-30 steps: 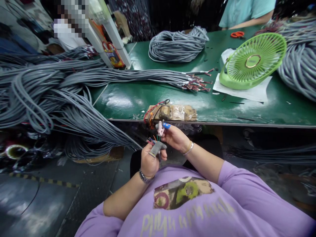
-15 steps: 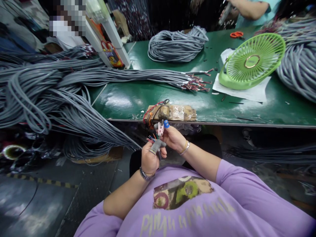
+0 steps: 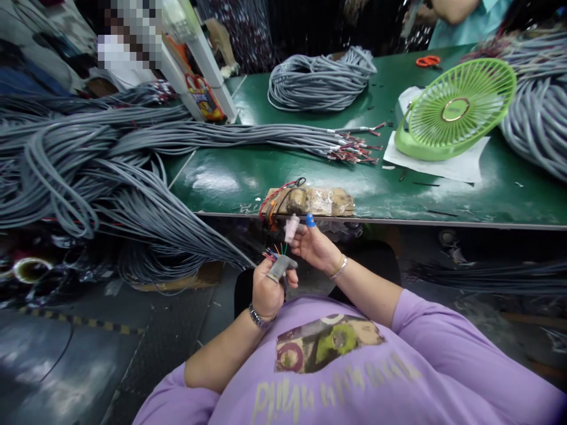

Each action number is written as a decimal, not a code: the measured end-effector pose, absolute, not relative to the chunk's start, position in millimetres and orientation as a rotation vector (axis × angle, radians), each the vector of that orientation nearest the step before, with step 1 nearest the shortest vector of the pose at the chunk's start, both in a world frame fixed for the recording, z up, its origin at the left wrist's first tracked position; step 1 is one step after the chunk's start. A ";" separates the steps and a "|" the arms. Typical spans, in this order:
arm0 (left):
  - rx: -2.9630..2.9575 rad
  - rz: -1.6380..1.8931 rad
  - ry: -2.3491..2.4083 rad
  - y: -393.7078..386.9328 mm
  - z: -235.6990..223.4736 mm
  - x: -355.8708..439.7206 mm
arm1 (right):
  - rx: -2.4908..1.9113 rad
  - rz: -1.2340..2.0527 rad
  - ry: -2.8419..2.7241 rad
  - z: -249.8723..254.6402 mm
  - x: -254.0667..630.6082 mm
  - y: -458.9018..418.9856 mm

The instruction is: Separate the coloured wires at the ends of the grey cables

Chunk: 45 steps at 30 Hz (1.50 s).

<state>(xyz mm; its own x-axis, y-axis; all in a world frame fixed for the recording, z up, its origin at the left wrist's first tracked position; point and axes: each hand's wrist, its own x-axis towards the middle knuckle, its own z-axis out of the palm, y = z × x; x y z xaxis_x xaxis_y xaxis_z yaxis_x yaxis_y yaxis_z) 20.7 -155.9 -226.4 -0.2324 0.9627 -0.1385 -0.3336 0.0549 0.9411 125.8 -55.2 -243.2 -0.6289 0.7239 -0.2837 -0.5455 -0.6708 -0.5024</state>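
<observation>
We're in a cable workshop here: a glossy green table [image 3: 248, 177] carries a thick round coil of grey cable [image 3: 319, 84], long grey cables [image 3: 257, 136] fray into reddish wires, and yellow-and-black striped tape [image 3: 80, 320] crosses the floor.

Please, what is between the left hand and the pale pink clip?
In the head view, thin multicoloured wire ends project from the left hand toward the pale pink clip.

Nearer the wearer than the brown wooden block [image 3: 333, 202], the left hand [image 3: 269, 288] grips thin multicoloured wires [image 3: 276, 251]; the right hand [image 3: 321, 252] holds a small pale-pink piece [image 3: 291, 228]. Beyond the block lie long grey cables [image 3: 252, 135] and, farther right, a lime-green plastic fan [image 3: 456, 111].
</observation>
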 end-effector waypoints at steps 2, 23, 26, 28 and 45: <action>0.760 1.458 1.181 -156.7 -225.4 21.2 | -0.597 2.298 -0.525 -242.6 127.9 -55.2; 0.738 1.497 1.189 -144.9 -220.4 26.5 | -0.634 2.103 -0.646 -230.2 111.7 -55.4; 0.740 1.468 1.196 -144.3 -222.4 26.5 | -0.638 2.086 -0.596 -229.2 110.2 -55.2; 0.738 1.462 1.198 -144.9 -223.2 26.2 | -0.635 2.103 -0.580 -230.4 110.0 -56.1; 0.880 1.132 1.247 -140.0 -233.5 7.8 | -0.866 1.821 -0.803 -255.2 170.4 -62.8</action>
